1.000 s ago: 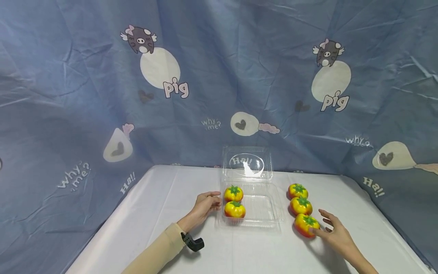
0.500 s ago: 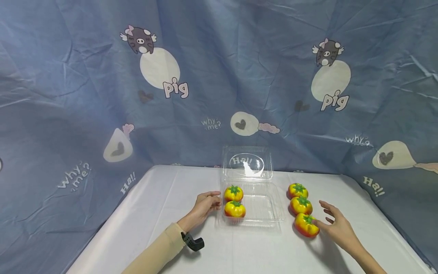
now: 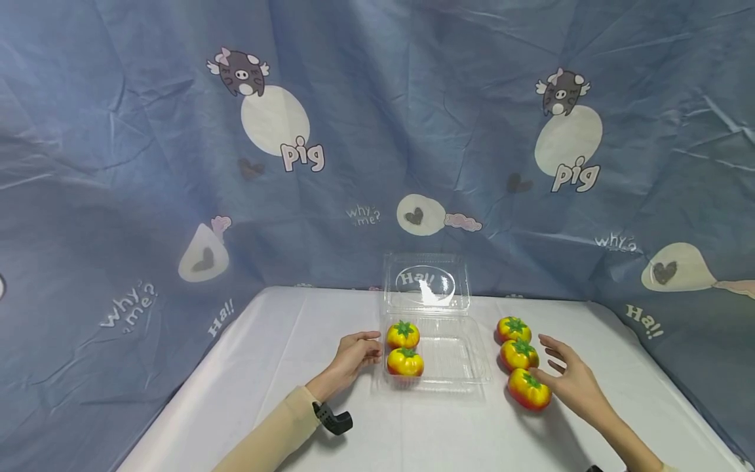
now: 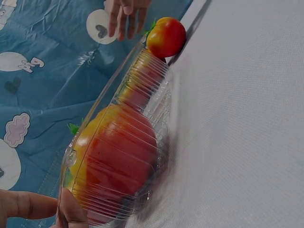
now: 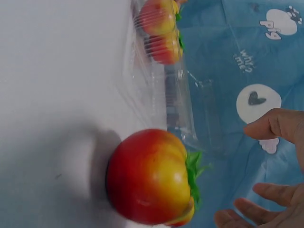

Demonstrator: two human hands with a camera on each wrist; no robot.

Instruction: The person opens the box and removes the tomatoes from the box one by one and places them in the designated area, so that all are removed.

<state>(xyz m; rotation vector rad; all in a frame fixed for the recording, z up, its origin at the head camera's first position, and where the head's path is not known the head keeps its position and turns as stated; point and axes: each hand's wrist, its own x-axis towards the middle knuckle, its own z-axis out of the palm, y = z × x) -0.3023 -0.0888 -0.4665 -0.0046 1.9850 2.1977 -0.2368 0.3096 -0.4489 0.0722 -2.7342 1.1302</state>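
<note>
A clear plastic clamshell container [image 3: 445, 357] stands on the table with its lid [image 3: 407, 295] raised at the back. Two red-and-yellow tomatoes with green leafy tops fill its left side, one tomato [image 3: 403, 334] behind the other tomato [image 3: 405, 364]. My left hand [image 3: 352, 357] pinches the container's left rim between thumb and finger [image 4: 31, 204]. Right of the container, three similar tomatoes form a row: a back tomato [image 3: 512, 329], a middle tomato [image 3: 516, 356] and a front tomato [image 3: 527, 394]. Over the front one hovers my right hand [image 3: 578, 390], fingers spread, holding nothing.
A white cloth [image 3: 448, 432] covers the table. Behind it hangs a blue curtain [image 3: 354, 98] printed with pigs and words, close to the raised lid. A black band [image 3: 333, 418] sits on the left wrist.
My right hand has shifted left and slightly forward, from beside the front tomato to above it and near the middle one. My left hand, the container and the tomatoes have stayed put.
</note>
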